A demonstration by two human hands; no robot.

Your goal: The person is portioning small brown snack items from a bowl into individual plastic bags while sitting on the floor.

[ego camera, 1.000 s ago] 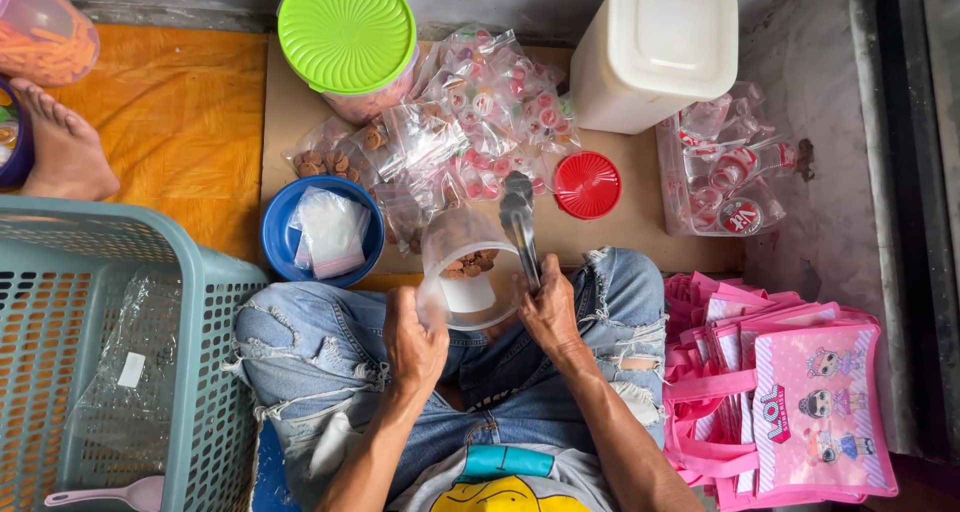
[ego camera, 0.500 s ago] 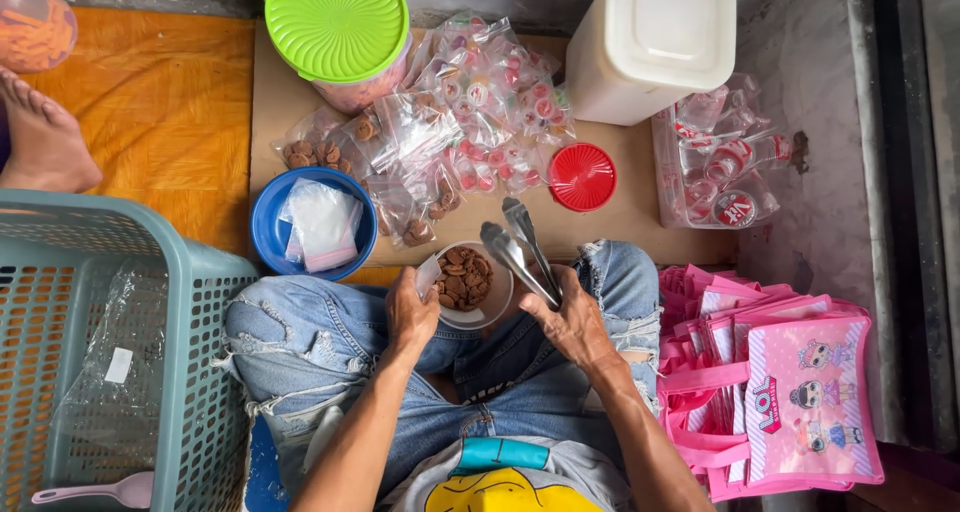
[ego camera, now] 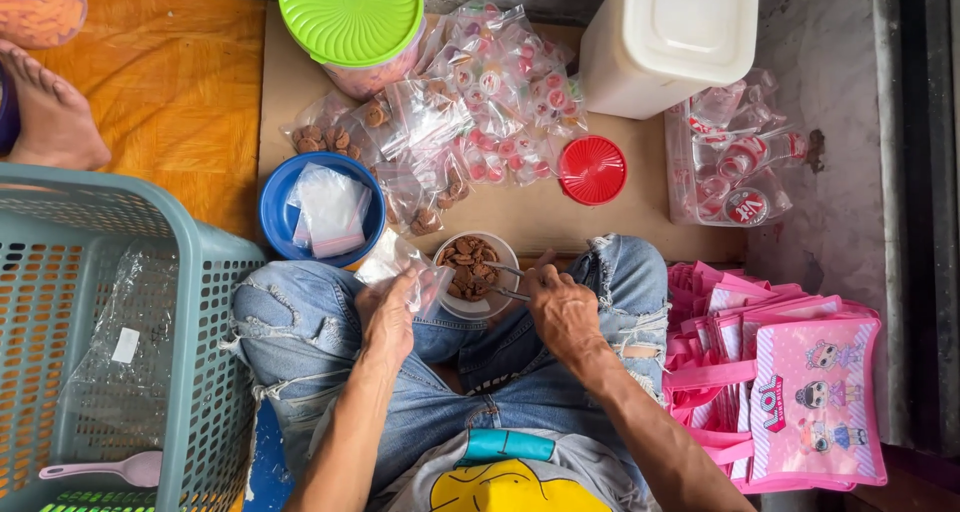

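The left hand (ego camera: 388, 317) is closed on a small clear plastic bag (ego camera: 398, 262), pinching it at its fingertips just beside a white bowl (ego camera: 482, 307) of brown cookies (ego camera: 470, 265) that sits between the person's knees. The right hand (ego camera: 562, 307) is clenched around metal tongs (ego camera: 508, 280), whose tips reach from its fingers into the bowl among the cookies. Beyond the left hand stands a blue bowl (ego camera: 275, 212) holding more empty bags, and beyond the right hand lies a red lid (ego camera: 592, 170) on the cardboard, with filled bags (ego camera: 470, 112) piled farther out between the two.
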